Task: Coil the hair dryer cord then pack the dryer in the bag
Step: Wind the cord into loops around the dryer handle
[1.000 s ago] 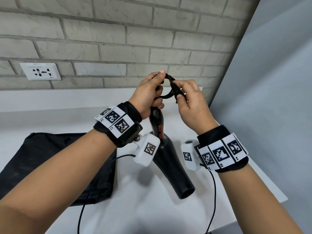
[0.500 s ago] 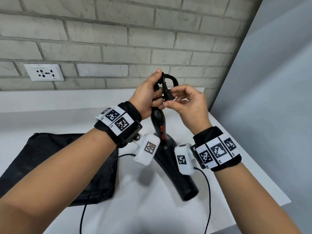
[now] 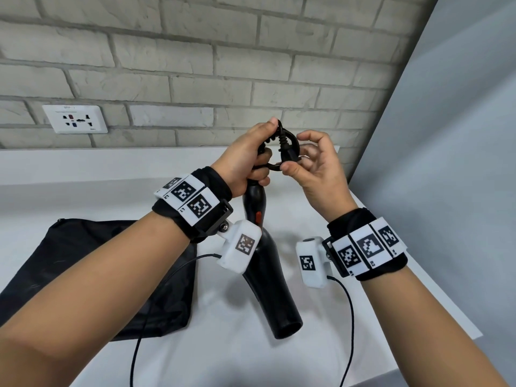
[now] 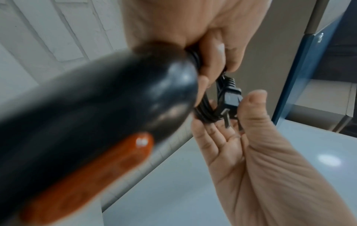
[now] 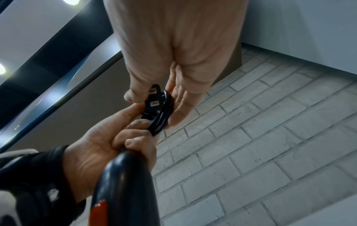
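Observation:
The black hair dryer (image 3: 268,277), with an orange switch (image 3: 258,217), stands nozzle-down on the white counter (image 3: 117,191). My left hand (image 3: 259,155) grips the top of its handle together with the small black cord coil (image 3: 293,141). My right hand (image 3: 303,157) pinches the plug (image 3: 284,155), thumb on one side and fingers behind the coil. The left wrist view shows the plug (image 4: 230,99) with its prongs against the right palm, beside the coil (image 4: 204,113). From the right wrist, the plug (image 5: 154,99) lies on the coil (image 5: 164,116). The black bag (image 3: 83,275) lies flat at the left.
A brick wall with a white socket (image 3: 74,119) runs behind the counter. A grey panel (image 3: 446,163) closes off the right side, and the counter's right edge (image 3: 418,277) runs close to my right wrist. Thin black cables (image 3: 350,317) hang from both wrist cameras.
My right hand has turned more palm-up and brought the plug across the coil, with its fingers spread a little. The left hand keeps its grip on the handle top and coil.

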Motion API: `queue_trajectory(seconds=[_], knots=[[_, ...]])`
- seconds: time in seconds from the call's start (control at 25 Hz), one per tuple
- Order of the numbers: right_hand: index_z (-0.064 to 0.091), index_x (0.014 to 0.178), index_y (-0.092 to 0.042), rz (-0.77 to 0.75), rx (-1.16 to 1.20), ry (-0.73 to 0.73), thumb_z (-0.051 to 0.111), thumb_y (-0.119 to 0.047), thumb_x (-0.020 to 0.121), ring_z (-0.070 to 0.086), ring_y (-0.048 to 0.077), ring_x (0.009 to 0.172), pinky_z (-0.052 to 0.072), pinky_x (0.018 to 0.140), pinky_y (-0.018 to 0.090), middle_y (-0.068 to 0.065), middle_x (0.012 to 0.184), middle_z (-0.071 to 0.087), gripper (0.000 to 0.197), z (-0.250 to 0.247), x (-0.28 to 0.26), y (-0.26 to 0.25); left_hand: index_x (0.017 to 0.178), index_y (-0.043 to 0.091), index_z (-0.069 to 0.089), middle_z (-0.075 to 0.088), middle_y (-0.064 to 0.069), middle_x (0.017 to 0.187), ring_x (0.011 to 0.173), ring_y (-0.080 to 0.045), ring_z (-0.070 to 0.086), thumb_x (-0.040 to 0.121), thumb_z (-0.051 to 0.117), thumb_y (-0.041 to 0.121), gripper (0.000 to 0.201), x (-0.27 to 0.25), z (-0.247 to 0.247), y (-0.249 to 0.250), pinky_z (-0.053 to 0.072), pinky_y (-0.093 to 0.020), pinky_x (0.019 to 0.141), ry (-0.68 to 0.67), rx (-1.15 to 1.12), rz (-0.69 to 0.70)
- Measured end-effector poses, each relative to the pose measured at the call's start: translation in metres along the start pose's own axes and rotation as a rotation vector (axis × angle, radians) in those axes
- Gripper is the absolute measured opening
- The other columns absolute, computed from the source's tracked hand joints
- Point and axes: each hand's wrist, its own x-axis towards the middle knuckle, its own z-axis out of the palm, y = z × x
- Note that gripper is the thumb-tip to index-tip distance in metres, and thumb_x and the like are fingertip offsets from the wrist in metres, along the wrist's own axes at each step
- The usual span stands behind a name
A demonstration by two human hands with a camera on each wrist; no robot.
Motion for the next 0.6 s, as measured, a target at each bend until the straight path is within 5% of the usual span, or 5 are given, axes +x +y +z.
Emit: queue_trajectory(seconds=[0.32,0.44,0.6], knots=[[0.044,0.074,-0.021,-0.047,-0.016,0.052,0.067,0.013,0.071,0.051,0.0,0.051,0.042,0.05,0.008,-0.014,0.059,0.052,0.041,0.0027,-0.0001,-0.0078,0.073,0.025,0.051,0.029,0.011,0.04,0.033,-0.006,0.018,0.086,0.062,0.03,0.017,-0.0003,0.0079,-0.0065,0.021,-0.019,0.042,0.073,0.066,0.051],[0.044,0.073,-0.022,-0.016,-0.03,0.072,0.068,0.013,0.069,0.052,0.005,0.053,0.04,0.048,0.008,-0.003,0.064,0.045,0.042,0.0039,-0.0005,-0.0102,0.081,0.028,0.054,0.03,0.011,0.041,0.033,-0.006,0.018,0.088,0.059,0.028,0.009,0.0006,0.0079,-0.0086,0.021,-0.02,0.043,0.047,0.018,0.047],[0.048,0.085,-0.021,-0.003,-0.018,0.029,0.062,0.012,0.076,0.056,-0.003,0.056,0.045,0.057,0.011,-0.006,0.078,0.055,0.037,-0.001,-0.0024,-0.0092,0.087,0.03,0.057,0.048,0.005,0.06,0.033,-0.006,0.02,0.088,0.058,0.025,0.004,0.0033,0.0083,-0.0089,0.023,-0.019,0.042,0.061,0.025,0.075]])
